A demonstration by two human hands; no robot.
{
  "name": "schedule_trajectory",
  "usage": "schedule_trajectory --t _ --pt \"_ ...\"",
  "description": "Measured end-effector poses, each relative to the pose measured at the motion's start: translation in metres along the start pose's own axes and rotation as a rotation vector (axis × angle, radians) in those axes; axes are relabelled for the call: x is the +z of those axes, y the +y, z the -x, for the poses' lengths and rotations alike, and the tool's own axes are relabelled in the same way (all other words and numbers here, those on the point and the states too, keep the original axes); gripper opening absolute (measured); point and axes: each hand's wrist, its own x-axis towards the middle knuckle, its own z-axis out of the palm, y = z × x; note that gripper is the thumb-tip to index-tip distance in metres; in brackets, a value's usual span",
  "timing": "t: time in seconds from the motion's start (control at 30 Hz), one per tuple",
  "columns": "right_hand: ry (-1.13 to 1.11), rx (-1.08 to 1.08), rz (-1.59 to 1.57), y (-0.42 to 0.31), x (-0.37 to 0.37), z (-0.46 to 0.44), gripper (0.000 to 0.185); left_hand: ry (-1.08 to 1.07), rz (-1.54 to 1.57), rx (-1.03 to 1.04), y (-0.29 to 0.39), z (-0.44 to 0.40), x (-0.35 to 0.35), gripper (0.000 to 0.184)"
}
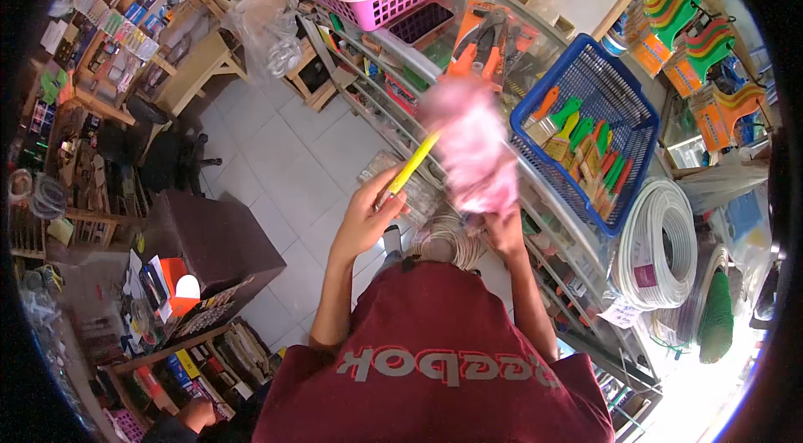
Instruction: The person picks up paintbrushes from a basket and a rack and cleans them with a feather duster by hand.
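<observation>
My left hand [365, 213] is closed around a yellow-handled paintbrush [412, 165], gripping its lower end. The handle points up and right, and the bristle end is hidden by my fingers. My right hand [503, 232] grips the bottom of a pink and white cloth [477, 146], which is blurred by motion. The cloth rises in front of the glass counter, close to the paintbrush's tip; I cannot tell whether they touch. Right of the cloth, a blue plastic basket [577, 50] holds several paintbrushes [577, 138] with green, yellow and orange handles.
On the glass counter [535, 12] stand a pink basket [368, 4] of packets, a phone [422, 23] and orange-handled pliers [485, 37]. Coiled white cable [657, 242] sits at right. A brown cabinet [213, 238] is at left. Another person's hand [197, 414] shows at lower left.
</observation>
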Motion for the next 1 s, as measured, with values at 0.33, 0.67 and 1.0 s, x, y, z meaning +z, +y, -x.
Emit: schedule_trajectory --t 0.33,0.67,1.0 --pt "0.190 -0.191 -0.074 -0.017 0.013 -0.001 0.018 0.034 -0.099 0.159 0.009 -0.006 0.009 0.041" --pt "0.246 0.039 -0.213 -0.029 -0.015 0.021 0.026 -0.052 -0.042 0.282 0.017 -0.028 0.051 0.043" --pt "0.479 -0.049 0.001 -0.008 -0.044 0.071 0.031 -0.361 0.056 0.254 0.032 -0.044 0.123 0.056"
